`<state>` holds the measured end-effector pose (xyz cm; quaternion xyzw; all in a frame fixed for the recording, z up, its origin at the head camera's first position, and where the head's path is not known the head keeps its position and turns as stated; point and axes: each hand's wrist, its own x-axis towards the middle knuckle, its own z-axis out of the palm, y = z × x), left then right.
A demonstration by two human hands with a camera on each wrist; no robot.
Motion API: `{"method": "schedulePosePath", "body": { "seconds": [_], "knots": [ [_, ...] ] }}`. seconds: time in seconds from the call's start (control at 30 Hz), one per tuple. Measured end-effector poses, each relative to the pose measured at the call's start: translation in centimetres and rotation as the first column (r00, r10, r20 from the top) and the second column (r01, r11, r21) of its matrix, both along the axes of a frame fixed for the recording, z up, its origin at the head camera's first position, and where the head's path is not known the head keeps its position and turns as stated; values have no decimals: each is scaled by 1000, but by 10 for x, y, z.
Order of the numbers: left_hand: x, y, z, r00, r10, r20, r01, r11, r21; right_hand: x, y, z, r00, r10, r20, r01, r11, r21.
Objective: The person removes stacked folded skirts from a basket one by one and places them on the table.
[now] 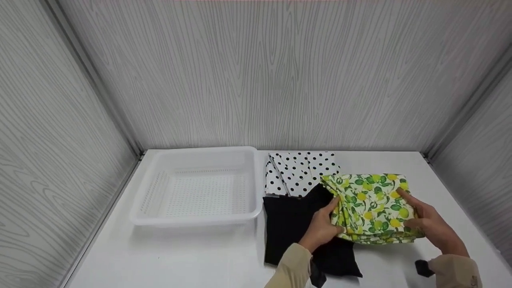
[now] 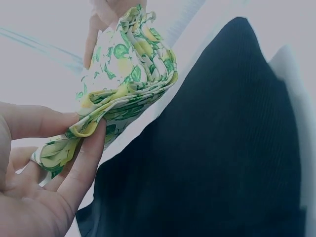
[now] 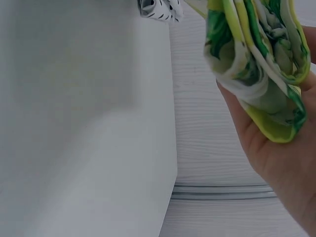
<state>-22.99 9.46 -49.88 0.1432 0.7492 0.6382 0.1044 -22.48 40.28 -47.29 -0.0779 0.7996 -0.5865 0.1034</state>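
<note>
A folded cloth printed with lemons and green leaves (image 1: 372, 204) is held between both hands at the right of the table, in several thick layers. My left hand (image 1: 323, 226) pinches its left edge; in the left wrist view the fingers (image 2: 89, 158) and thumb grip the folded layers. At the opposite edge, my right hand (image 1: 430, 222) grips the cloth, and the right wrist view shows the stacked folds (image 3: 256, 64) lying in that palm. Beneath the left hand lies a black cloth (image 1: 288, 228), partly covered by the lemon cloth and the left forearm.
On the left of the table stands a white plastic basket (image 1: 138, 218) with a perforated bottom. Behind the black cloth, a folded white cloth with black dots (image 1: 296, 172) lies near the back wall (image 1: 256, 80). Grey wood-grain panels rise on both sides of the white table (image 1: 192, 256).
</note>
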Motion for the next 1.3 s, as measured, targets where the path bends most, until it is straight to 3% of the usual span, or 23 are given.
{"method": "schedulePosePath", "body": {
  "seconds": [0.17,0.4,0.6,0.8,1.07,1.2,1.3],
  "knots": [
    [2,16,-2,1000,-2,15,2,1000,-29,3,17,-4,1000,-20,9,20,999,50],
    [1,38,0,1000,14,4,-13,991,-137,3,29,-11,994,-80,68,75,994,76],
    [12,51,-7,998,-41,39,48,979,-197,1,33,-14,986,-135,99,117,979,167],
    [16,58,-8,991,-92,99,108,979,-175,0,41,-20,981,-173,88,147,959,240],
    [17,70,-11,982,-162,99,185,933,-307,-4,53,-30,962,-265,71,240,937,253],
    [19,73,-15,978,-158,139,196,924,-329,-2,56,-36,947,-313,75,282,919,277],
    [19,75,-16,975,-152,162,200,918,-343,-1,56,-42,933,-358,31,332,893,303]
  ]
}}
